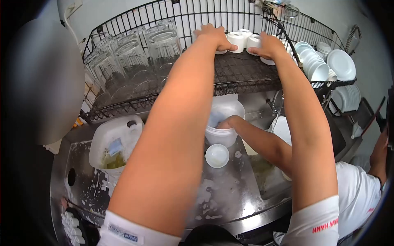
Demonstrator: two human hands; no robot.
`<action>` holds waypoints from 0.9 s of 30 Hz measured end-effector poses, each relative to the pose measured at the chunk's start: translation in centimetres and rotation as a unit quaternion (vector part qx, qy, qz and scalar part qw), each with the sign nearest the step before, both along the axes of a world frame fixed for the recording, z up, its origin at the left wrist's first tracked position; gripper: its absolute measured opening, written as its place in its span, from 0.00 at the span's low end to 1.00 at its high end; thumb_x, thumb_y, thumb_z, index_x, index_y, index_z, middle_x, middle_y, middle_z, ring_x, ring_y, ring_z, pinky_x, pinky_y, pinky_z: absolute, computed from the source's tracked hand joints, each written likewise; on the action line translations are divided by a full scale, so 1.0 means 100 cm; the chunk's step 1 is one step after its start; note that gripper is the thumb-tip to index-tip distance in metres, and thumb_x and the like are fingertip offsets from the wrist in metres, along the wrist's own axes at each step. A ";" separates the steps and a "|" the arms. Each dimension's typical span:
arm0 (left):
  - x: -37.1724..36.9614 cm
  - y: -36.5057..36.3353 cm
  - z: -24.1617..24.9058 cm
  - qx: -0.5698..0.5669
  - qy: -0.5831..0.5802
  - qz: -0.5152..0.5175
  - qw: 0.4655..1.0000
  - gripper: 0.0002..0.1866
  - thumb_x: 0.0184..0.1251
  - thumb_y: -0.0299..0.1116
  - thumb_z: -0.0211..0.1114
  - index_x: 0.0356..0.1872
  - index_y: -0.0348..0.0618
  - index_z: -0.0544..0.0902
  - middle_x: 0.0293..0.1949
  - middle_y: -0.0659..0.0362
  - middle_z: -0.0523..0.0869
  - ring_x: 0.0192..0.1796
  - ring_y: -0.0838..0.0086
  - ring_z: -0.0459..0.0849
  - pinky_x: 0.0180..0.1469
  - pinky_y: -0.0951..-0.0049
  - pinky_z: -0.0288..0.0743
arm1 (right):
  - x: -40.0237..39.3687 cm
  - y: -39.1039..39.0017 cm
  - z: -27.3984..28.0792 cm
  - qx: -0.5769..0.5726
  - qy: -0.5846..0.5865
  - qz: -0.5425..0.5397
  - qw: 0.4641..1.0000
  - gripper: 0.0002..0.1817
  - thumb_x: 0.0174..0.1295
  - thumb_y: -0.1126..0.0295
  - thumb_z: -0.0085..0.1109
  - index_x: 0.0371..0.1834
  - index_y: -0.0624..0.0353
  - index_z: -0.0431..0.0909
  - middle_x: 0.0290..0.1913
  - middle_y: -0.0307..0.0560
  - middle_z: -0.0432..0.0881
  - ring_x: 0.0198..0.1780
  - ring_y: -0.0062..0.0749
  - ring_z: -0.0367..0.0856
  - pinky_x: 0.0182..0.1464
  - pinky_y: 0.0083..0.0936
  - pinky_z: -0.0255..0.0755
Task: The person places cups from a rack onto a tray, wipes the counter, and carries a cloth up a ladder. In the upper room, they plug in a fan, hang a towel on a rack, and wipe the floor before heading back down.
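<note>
Both my arms reach up to the black wire rack (246, 84) above the sink. My left hand (213, 36) is beside the left end of a group of small white cups (235, 42), with its thumb against one of them. Around the right side of the group, my right hand (269, 47) has its fingers and thumb against another white cup (254, 41). The cups stand close together on the rack's dark mat. Whatever lies under my palms is partly hidden.
Upturned glasses (164, 43) fill the rack's left side; white plates (341, 64) stand at the right. Below are a soapy basin (98, 137), a small bowl (217, 156) and a white tub (223, 135). A co-worker's arm (262, 141) reaches into the tub from the right.
</note>
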State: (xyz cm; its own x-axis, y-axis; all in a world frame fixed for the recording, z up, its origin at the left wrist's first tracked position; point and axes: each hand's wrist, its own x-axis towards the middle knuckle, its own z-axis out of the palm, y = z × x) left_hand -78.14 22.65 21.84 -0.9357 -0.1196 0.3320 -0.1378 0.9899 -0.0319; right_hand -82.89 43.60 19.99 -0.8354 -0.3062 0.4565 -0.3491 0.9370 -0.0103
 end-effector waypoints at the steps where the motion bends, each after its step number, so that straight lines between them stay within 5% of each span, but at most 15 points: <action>1: -0.008 -0.006 -0.004 0.009 -0.004 0.005 1.000 0.51 0.48 0.73 0.72 0.70 0.53 0.74 0.68 0.51 0.72 0.76 0.54 0.62 0.68 0.39 0.68 | -0.001 -0.001 -0.002 -0.010 0.005 0.011 1.000 0.43 0.54 0.41 0.70 0.64 0.63 0.71 0.54 0.60 0.85 0.58 0.50 0.84 0.59 0.41 0.76; 7: -0.034 -0.025 -0.001 0.012 -0.030 0.040 0.999 0.55 0.34 0.75 0.77 0.66 0.53 0.80 0.69 0.54 0.67 0.76 0.56 0.58 0.66 0.39 0.70 | -0.009 -0.006 -0.002 -0.010 0.004 0.024 1.000 0.49 0.52 0.37 0.68 0.68 0.63 0.67 0.54 0.60 0.85 0.56 0.51 0.84 0.59 0.42 0.76; 11: -0.041 -0.045 0.003 0.074 -0.146 -0.013 0.986 0.61 0.27 0.79 0.75 0.65 0.45 0.81 0.66 0.44 0.79 0.68 0.51 0.77 0.66 0.52 0.73 | -0.010 -0.006 0.003 -0.019 -0.039 0.018 0.999 0.47 0.47 0.33 0.68 0.58 0.64 0.78 0.49 0.61 0.87 0.53 0.52 0.86 0.56 0.42 0.77; 12: -0.038 -0.050 0.001 0.090 -0.121 0.008 0.989 0.59 0.27 0.78 0.76 0.62 0.43 0.83 0.63 0.47 0.82 0.61 0.55 0.84 0.62 0.61 0.77 | -0.009 -0.006 0.000 -0.032 0.003 0.012 0.999 0.43 0.47 0.34 0.69 0.53 0.64 0.81 0.48 0.61 0.87 0.53 0.51 0.86 0.55 0.41 0.78; 20: 0.026 -0.016 0.004 0.033 -0.015 -0.041 0.999 0.40 0.41 0.65 0.77 0.56 0.53 0.85 0.54 0.59 0.88 0.57 0.64 0.86 0.56 0.61 0.80 | 0.029 -0.014 0.009 -0.031 0.011 -0.014 0.999 0.42 0.45 0.40 0.72 0.56 0.62 0.80 0.49 0.57 0.87 0.51 0.48 0.87 0.54 0.39 0.80; 27: 0.063 0.019 0.008 0.185 0.097 -0.054 0.976 0.42 0.40 0.65 0.77 0.57 0.52 0.85 0.54 0.58 0.88 0.57 0.62 0.86 0.57 0.63 0.81 | 0.038 -0.006 0.014 -0.140 0.031 -0.035 0.989 0.43 0.48 0.38 0.69 0.57 0.63 0.77 0.49 0.61 0.87 0.52 0.54 0.87 0.54 0.44 0.79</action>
